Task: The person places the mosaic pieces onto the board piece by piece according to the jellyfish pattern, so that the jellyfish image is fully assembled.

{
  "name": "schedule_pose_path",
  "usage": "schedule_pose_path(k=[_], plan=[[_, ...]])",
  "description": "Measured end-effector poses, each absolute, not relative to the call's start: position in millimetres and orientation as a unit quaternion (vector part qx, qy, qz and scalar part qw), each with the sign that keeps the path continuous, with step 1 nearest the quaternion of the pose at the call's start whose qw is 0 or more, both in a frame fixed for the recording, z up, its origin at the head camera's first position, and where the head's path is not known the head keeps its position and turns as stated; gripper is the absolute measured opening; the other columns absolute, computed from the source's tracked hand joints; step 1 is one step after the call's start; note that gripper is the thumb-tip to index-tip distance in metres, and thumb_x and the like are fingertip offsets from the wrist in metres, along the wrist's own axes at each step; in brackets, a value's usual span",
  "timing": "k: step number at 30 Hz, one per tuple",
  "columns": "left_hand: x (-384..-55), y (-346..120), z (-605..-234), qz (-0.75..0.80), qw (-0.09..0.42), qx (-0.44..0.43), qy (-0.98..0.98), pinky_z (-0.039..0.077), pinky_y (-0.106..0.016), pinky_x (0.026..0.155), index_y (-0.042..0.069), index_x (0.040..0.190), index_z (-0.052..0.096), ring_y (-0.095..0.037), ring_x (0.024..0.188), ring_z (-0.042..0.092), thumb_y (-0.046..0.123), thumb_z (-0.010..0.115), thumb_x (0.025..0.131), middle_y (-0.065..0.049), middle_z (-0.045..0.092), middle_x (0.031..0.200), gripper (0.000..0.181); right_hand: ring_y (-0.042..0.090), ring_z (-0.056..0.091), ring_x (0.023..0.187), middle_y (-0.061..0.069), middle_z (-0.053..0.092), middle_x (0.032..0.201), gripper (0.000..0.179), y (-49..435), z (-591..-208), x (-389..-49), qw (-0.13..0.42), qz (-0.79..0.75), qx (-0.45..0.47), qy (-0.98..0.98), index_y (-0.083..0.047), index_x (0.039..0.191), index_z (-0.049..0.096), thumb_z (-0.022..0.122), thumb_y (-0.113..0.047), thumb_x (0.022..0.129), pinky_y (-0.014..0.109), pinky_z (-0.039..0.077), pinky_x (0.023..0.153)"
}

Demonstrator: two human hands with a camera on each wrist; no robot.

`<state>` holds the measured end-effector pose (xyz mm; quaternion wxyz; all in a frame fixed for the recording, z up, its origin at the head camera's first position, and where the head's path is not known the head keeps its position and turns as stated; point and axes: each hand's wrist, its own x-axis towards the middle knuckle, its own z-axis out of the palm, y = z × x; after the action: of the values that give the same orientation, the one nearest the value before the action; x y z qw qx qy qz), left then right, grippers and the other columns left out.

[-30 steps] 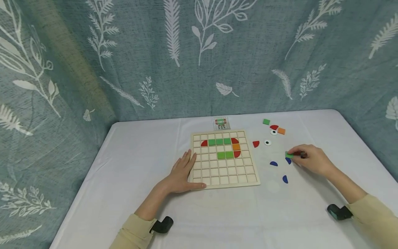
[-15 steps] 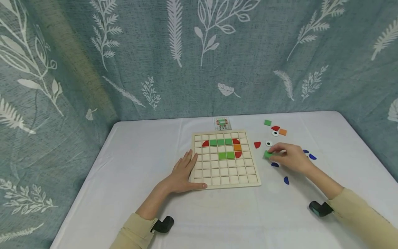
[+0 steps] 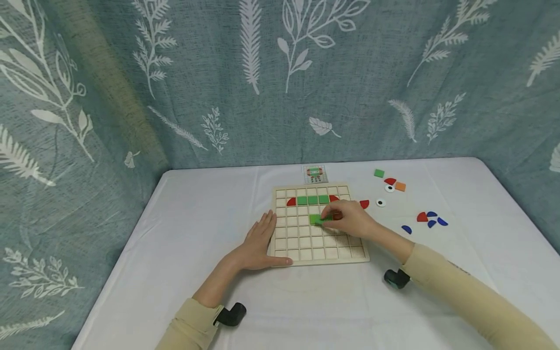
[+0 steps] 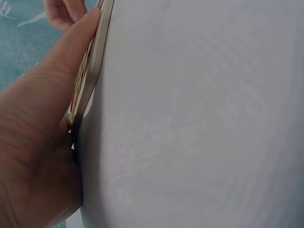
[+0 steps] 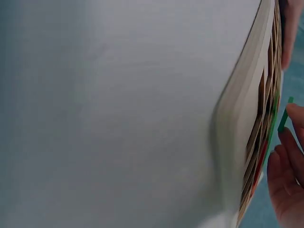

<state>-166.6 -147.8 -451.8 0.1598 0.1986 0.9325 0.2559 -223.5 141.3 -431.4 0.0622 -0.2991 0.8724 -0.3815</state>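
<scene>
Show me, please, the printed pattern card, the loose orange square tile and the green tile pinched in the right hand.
Printed pattern card (image 3: 315, 174), head view: middle of its printed face.
Orange square tile (image 3: 400, 186), head view: middle of its top.
Green tile (image 5: 284, 118), right wrist view: middle of its narrow visible side.

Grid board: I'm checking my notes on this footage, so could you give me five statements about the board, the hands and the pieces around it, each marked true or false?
1. The right hand pinches a green tile. True.
2. The left hand is at the right side of the grid board. False: it is at the left side.
3. The picture card lies beyond the board's far edge. True.
4. Both eye discs sit on the board. False: they lie on the white tablecloth, right of the board.
5. An orange tile lies off the board, to its right. True.
</scene>
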Motion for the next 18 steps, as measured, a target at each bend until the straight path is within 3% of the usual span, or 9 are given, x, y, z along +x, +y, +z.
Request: schedule_pose_path(k=[3,11,18], plan=[[-166,-149,-451,0.258,0.161,0.199,0.932,-0.003,-0.045,0.118,0.002,0.154,-0.006,-0.022,0.148,-0.013,0.059,0.073,0.078,-0.01,-0.011,0.162,0.124,0.011,0.058,0.076,-0.006,0.07,0.092,0.008,127,-432,-229,0.064,-0.369,-0.325,0.868,-0.013,0.094,0.073,0.076,-0.012,0.086,0.029,0.049,0.069],[-165,-149,-452,0.263,0.156,0.206,0.93,-0.003,-0.046,0.118,0.001,0.154,-0.006,-0.023,0.148,-0.012,0.059,0.073,0.079,-0.012,-0.011,0.162,0.124,0.018,0.064,0.096,-0.005,0.072,0.094,0.005,106,-433,-235,0.043,-0.338,-0.377,0.861,-0.013,0.088,0.075,0.075,-0.008,0.086,0.035,0.051,0.084],[-165,-149,-452,0.258,0.156,0.205,0.931,-0.003,-0.046,0.118,0.002,0.154,-0.006,-0.024,0.148,-0.012,0.059,0.073,0.079,-0.012,-0.011,0.162,0.124,0.023,0.062,0.109,0.002,0.072,0.108,0.01,106,-436,-234,0.038,-0.323,-0.389,0.862,-0.013,0.094,0.078,0.07,-0.008,0.09,0.039,0.048,0.095]])
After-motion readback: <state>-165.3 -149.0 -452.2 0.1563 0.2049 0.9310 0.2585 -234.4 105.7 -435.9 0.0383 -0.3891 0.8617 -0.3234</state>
